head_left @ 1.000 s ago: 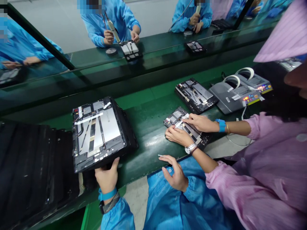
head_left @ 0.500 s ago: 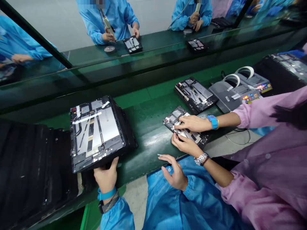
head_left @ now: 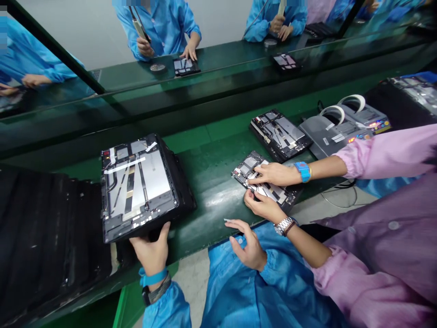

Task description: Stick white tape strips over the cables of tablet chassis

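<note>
An opened tablet (head_left: 153, 175) lies on top of a dark stack (head_left: 186, 187) at the left of the bench, its silver battery, flat cables and white tape strips facing up. My left hand (head_left: 152, 253) is closed on its near edge, thumb up against the side and fingers hidden beneath. Over my lap, in front of the bench edge, my right hand (head_left: 249, 248) is raised with thumb and fingers apart. A small pale strip (head_left: 227, 221) is at its index fingertip, seemingly stuck there.
A co-worker's two hands (head_left: 269, 191) work on another opened tablet (head_left: 251, 165) to my right. Behind it are a further opened tablet (head_left: 280, 132) and grey tape dispensers (head_left: 324, 136). Dark units stand in a row (head_left: 44, 228) at far left. People work across the bench (head_left: 218, 182).
The tablet and my left hand have shifted very slightly; my right hand keeps its pose. Across the bench, a person's hand has moved onto their tablet and the tool in the other hand has lifted.
</note>
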Motion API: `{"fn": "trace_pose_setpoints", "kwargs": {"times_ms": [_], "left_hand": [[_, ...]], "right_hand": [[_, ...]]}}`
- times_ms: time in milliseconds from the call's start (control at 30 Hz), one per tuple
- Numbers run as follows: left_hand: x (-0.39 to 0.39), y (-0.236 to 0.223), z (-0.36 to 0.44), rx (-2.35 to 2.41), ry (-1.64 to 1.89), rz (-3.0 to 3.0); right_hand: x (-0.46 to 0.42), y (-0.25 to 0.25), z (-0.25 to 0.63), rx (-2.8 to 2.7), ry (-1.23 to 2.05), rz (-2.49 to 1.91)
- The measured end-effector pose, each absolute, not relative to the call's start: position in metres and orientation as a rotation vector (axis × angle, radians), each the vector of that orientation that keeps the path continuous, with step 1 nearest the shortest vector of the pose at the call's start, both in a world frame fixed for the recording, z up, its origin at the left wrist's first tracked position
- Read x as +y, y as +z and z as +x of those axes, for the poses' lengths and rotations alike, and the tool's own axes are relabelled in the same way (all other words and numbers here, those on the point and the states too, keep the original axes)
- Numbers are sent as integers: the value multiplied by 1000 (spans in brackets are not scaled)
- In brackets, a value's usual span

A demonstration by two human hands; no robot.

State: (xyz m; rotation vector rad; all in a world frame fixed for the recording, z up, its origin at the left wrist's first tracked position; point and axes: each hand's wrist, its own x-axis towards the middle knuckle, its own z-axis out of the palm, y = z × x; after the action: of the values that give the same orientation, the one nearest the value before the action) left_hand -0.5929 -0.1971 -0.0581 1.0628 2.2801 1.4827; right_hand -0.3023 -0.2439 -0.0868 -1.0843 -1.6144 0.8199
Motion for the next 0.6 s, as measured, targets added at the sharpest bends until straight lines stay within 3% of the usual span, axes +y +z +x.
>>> {"fn": "trace_pose_setpoints", "kwargs": {"times_ms": [100,200,333,467,600], "left_hand": [[-225,-51,-569,2416,1727,1154],[-252,-34,-534,2251,1773,1347],[-230,-3,-490,1717,1387,1682],[-142,15,-453,1376,1046,2076],[-63,5,-408,1238,716,2487]], "right_hand": [[-243,-86,-302,-1617,842,-1072],[-242,-84,-300,-1614,861,-1057],[-243,-84,-297,-1611,878,-1051],[-246,-82,-304,-1670,820,-1099],[-237,-63,-284,-2064,185,-1369]]}}
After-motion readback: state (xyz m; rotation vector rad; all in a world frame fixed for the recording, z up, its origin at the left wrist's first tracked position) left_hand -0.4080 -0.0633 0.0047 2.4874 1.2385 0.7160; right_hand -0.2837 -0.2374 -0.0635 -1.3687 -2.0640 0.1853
